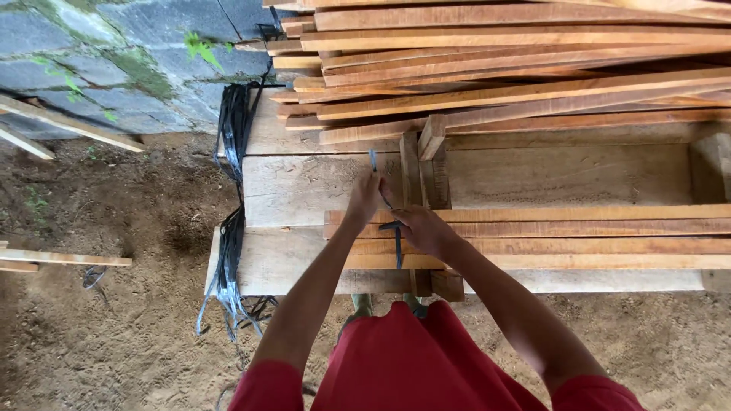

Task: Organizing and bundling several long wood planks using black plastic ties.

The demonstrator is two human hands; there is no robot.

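A: Packed dirt floor (114, 335), mossy stone wall (114, 53) up top, and a rough plank table (304, 183) right under you. Your left hand (364, 199) is up on the dark strap (373, 161), fingers pinched together on its free end.

B: And your right hand (422, 228) sits on the small bundle of wood slats (579, 236) lying across the table, fingers closed on the strap where it crosses them. The strap runs from your left hand down over the slats to the table's near edge.

A: If you're cinching, I'd say keep that strap square to the slats and pull straight along it, with the right hand pressing the crossing so nothing slips.

B: Agreed, and keep the slat ends flush, or the bundle will likely rack.

A: Spare straps (232, 228) hang in a black bunch off the table's left end, well apart from your hands. A big loose stack of slats (502, 76) lies beyond.

B: Packages, labels, signs? None I can make out. Just two loose planks (65, 259) on the dirt at left.
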